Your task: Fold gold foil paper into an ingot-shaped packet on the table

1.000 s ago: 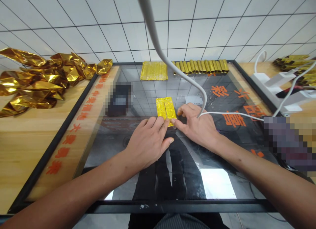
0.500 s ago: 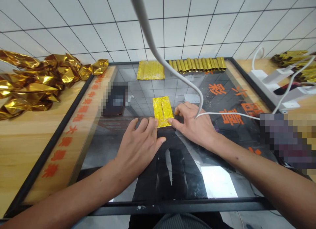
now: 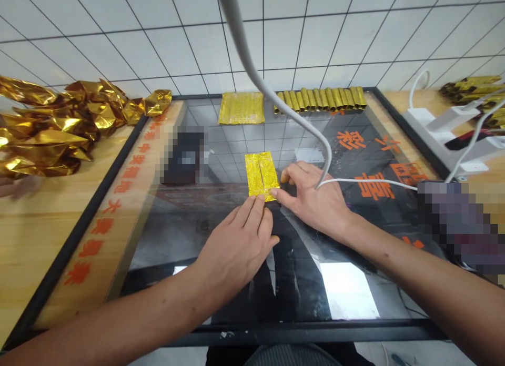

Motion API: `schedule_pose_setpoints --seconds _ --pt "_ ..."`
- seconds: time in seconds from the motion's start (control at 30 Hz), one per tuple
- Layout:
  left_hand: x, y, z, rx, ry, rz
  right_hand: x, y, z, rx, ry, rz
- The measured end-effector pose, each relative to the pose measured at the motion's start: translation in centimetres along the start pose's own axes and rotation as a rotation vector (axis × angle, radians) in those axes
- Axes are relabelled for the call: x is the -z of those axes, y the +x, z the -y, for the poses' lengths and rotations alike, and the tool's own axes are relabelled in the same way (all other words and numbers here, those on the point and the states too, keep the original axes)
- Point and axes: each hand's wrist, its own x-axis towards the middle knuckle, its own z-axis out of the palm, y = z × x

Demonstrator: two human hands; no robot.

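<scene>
A small sheet of gold foil paper lies on the glass tabletop, its side flaps folded in and meeting at a narrow slit down the middle. Its near edge shows a crosswise fold. My left hand rests palm down, fingers stretched out side by side, fingertips touching this near edge. With its thumb, my right hand presses the near right corner. The other right fingers are bent and stand apart from the thumb, just right of the paper. Neither hand is wrapped round anything.
Flat gold pieces and a row of gold foil tubes lie at the back. Crumpled gold foil sits left, near another person's blurred hand. A white cable hangs across; a power strip is right.
My left hand has moved right, bringing its fingertips to the middle of the paper's near edge. My right thumb stays at the corner. Another person's hand has appeared at the left edge.
</scene>
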Motion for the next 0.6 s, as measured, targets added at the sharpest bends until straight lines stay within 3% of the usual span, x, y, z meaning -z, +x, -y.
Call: schedule_pose_setpoints --seconds 0.27,0.6 --pt "-0.4 -0.5 -0.4 0.035 -0.013 -0.011 0.1 0.0 0.1 -0.004 0.006 -0.011" --pt "0.4 0.4 0.7 -0.052 -0.065 0.063 0.2 0.0 0.0 -0.004 0.024 0.011"
